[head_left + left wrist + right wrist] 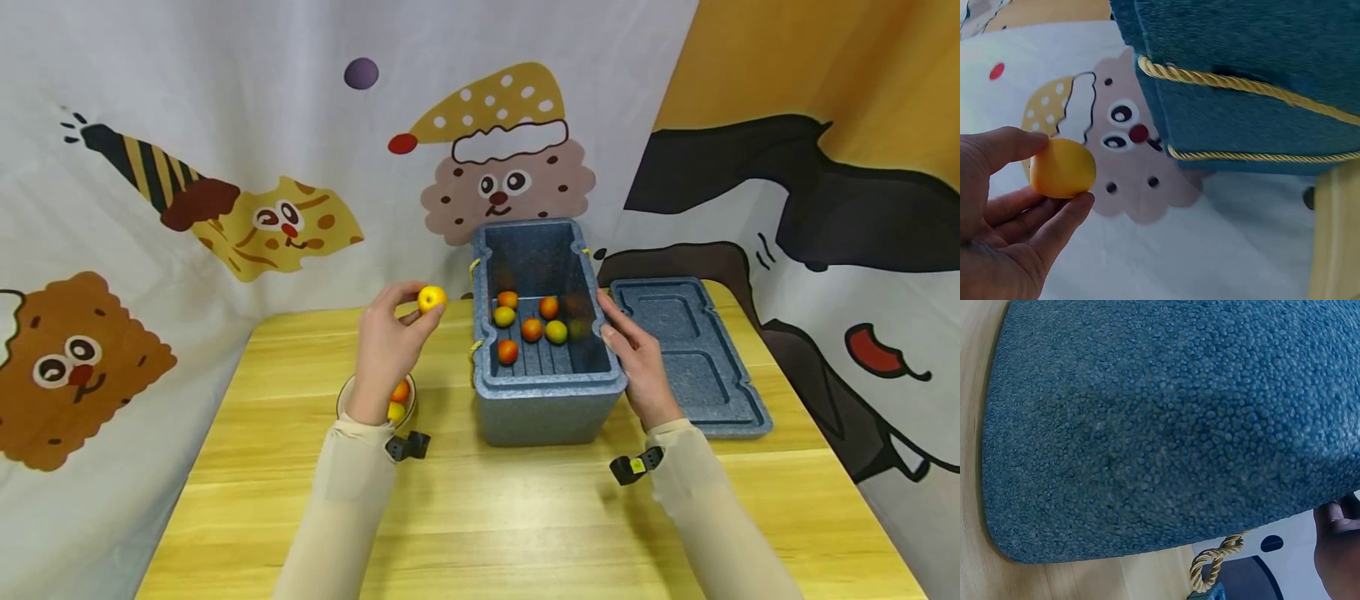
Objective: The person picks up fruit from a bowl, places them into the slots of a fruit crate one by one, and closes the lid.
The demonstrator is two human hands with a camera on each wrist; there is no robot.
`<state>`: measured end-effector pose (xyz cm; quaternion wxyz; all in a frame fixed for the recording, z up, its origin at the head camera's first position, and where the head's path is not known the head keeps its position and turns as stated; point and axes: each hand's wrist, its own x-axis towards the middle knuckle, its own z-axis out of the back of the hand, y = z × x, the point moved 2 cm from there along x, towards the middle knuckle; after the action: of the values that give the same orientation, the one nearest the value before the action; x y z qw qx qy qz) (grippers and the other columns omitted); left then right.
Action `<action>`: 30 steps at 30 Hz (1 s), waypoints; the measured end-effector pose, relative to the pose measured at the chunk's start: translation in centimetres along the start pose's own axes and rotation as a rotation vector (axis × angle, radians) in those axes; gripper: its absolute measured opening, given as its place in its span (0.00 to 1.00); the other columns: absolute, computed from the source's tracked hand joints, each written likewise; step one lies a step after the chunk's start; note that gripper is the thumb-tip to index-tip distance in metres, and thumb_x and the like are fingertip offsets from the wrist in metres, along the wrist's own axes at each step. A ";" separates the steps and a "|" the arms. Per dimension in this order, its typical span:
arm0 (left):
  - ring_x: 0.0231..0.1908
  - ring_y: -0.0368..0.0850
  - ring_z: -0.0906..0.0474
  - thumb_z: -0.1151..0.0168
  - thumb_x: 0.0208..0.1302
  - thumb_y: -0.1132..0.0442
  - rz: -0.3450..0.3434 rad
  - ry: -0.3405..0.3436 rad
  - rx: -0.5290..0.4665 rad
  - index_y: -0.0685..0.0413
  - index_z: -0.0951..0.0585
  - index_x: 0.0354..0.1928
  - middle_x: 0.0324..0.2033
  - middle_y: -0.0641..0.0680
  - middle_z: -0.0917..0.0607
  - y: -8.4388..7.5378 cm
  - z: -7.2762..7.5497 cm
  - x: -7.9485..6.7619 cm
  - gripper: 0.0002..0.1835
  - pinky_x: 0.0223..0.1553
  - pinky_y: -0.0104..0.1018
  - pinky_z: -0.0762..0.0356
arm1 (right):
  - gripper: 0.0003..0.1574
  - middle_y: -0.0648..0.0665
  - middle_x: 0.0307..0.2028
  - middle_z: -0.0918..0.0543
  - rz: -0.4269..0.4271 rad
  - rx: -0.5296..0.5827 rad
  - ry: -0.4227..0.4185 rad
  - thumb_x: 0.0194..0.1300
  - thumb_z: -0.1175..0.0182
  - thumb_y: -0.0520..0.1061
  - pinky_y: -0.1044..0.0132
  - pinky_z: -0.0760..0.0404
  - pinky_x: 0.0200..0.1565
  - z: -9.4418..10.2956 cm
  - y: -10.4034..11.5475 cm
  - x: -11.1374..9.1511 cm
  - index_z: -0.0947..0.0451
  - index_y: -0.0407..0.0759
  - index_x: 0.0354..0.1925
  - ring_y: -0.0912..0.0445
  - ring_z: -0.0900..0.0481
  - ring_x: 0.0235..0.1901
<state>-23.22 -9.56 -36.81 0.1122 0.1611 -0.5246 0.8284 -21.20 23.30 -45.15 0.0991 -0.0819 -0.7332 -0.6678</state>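
Observation:
In the head view, my left hand pinches a small round yellow fruit between thumb and fingertips, left of the box. The left wrist view shows this fruit smooth and rounded, with a greenish tint on one side. A blue-grey foam box stands uncovered on the table, several orange-red and yellow-green fruits on its ribbed floor. On the box's right rim rests my right hand, fingers fairly straight against the side. Under my left wrist, a partly hidden round bowl holds orange and yellow fruits.
The box's flat foam lid lies on the wooden table to the right. Yellow twisted rope runs along the box's left side. A printed cartoon curtain hangs close behind the table.

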 end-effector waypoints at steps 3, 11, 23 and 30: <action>0.46 0.47 0.19 0.29 0.61 0.62 0.003 0.013 -0.014 0.61 0.18 0.50 0.46 0.55 0.18 -1.1 -0.6 0.9 0.17 0.44 0.32 0.18 | 0.29 0.41 0.73 0.40 -0.003 0.003 0.001 0.76 0.48 0.44 0.67 0.44 0.68 0.0 0.0 -0.1 0.37 0.44 0.72 0.54 0.49 0.73; 0.46 0.46 0.22 0.30 0.62 0.64 0.005 0.092 -0.064 0.62 0.19 0.53 0.47 0.55 0.19 -3.6 -2.2 3.3 0.18 0.44 0.33 0.19 | 0.29 0.41 0.72 0.40 0.007 0.015 -0.006 0.76 0.48 0.43 0.67 0.43 0.68 0.1 -0.1 0.0 0.36 0.43 0.72 0.53 0.48 0.73; 0.45 0.46 0.24 0.33 0.65 0.59 0.028 0.163 -0.005 0.59 0.19 0.55 0.47 0.53 0.19 -5.7 -5.5 7.2 0.19 0.44 0.33 0.23 | 0.28 0.44 0.72 0.38 0.016 0.018 -0.020 0.76 0.48 0.42 0.67 0.42 0.68 0.1 0.0 0.1 0.35 0.44 0.71 0.53 0.46 0.72; 0.43 0.45 0.25 0.35 0.67 0.58 0.043 0.227 0.080 0.59 0.20 0.55 0.46 0.53 0.19 -5.9 -7.8 9.5 0.18 0.44 0.30 0.24 | 0.29 0.46 0.72 0.39 -0.010 0.004 -0.003 0.76 0.48 0.44 0.68 0.41 0.67 0.0 0.0 0.0 0.36 0.45 0.72 0.53 0.48 0.72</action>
<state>-31.06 0.20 -31.31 0.1465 0.0594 -0.4785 0.8637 -21.18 23.30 -45.17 0.0947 -0.0792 -0.7350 -0.6667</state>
